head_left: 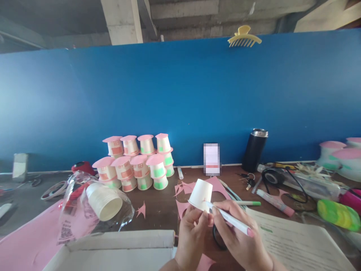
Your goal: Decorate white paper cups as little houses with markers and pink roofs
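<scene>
A white paper cup (200,192), tilted with its wide rim downward, is pinched at the rim by my left hand (193,233). My right hand (239,235) grips a white marker pen (235,223) with a pink end. Its tip meets the cup's side, where a small reddish mark shows. Under the cup lie pink paper scraps (218,186). Just behind my right hand is a white marker with a green end (248,203). Part of a black ring-shaped object (218,239) shows below my hands.
Stacked cups with pink paper roofs (132,167) stand at the left back. A plastic-wrapped stack of cups (104,202) lies nearer, behind a white box (118,241). Rightward are a black flask (255,150), a printed sheet (304,241) and a glue stick (275,202). A blue partition (186,98) rises behind.
</scene>
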`<state>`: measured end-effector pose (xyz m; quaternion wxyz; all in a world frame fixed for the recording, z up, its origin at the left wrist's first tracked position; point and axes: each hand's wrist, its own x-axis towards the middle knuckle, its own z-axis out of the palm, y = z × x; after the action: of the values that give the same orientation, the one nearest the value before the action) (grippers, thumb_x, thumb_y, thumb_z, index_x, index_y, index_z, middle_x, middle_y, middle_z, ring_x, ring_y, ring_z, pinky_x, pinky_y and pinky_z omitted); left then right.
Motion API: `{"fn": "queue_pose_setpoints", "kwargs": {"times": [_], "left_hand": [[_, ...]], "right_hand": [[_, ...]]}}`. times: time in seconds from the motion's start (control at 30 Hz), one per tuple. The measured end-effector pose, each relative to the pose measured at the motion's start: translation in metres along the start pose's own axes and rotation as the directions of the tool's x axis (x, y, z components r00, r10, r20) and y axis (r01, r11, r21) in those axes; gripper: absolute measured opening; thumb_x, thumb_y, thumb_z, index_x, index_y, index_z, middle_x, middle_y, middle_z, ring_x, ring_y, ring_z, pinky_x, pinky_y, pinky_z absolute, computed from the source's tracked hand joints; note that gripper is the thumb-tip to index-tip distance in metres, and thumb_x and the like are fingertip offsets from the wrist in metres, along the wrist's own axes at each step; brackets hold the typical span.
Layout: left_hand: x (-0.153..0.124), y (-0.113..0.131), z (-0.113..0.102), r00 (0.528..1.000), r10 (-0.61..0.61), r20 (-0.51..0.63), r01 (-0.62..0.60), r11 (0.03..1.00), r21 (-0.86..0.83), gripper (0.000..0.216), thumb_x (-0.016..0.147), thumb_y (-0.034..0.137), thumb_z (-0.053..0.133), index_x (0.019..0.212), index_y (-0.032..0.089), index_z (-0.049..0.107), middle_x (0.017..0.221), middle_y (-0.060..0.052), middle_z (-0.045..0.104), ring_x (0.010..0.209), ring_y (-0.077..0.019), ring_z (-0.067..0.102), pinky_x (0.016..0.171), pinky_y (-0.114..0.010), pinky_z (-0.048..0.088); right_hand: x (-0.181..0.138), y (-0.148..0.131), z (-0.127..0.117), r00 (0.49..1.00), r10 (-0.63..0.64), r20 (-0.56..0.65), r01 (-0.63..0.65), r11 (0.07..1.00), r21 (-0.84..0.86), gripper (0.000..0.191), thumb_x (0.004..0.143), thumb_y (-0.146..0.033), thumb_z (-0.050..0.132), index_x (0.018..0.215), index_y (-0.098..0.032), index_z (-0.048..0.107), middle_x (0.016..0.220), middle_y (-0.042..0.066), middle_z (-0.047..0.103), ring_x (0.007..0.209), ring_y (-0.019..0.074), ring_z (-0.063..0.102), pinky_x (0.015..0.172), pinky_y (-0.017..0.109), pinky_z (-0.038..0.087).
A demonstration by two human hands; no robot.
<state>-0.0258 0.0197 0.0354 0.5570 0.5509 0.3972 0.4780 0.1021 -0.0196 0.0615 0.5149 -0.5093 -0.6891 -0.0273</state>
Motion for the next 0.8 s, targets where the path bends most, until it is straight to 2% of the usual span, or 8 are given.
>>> {"fn": "queue_pose_setpoints", "kwargs": {"times": [0.3, 0.8], "left_hand": [[0.0006, 0.0003, -0.0005, 1.0, -0.001, 0.002, 0.001, 1.0, 0.005, 0.037, 0.078, 0.049, 0.063, 0.062, 0.017, 0.068, 0.07, -0.003, 0.061, 0.073, -0.0187, 0.056, 0.069, -0.028, 0.045], [0.0002, -0.0006, -0.0021, 1.0, -0.02, 0.001, 0.02, 0.999, -0.043, 0.037, 0.075, 0.051, 0.066, 0.06, 0.017, 0.068, 0.071, -0.004, 0.064, 0.076, -0.0209, 0.058, 0.07, -0.028, 0.045]], "right_hand": [[0.0004, 0.0003, 0.0011, 1.0, -0.028, 0.004, 0.028, 0.998, -0.065, 0.006, 0.092, -0.024, 0.053, 0.088, -0.022, 0.057, 0.073, -0.002, 0.064, 0.063, 0.0111, 0.064, 0.061, 0.022, 0.049], [-0.0008, -0.003, 0.0012, 0.999, -0.052, 0.011, 0.053, 0.997, -0.064, 0.007, 0.093, -0.024, 0.052, 0.088, -0.022, 0.056, 0.071, -0.001, 0.064, 0.062, 0.0128, 0.064, 0.059, 0.023, 0.049]]}}
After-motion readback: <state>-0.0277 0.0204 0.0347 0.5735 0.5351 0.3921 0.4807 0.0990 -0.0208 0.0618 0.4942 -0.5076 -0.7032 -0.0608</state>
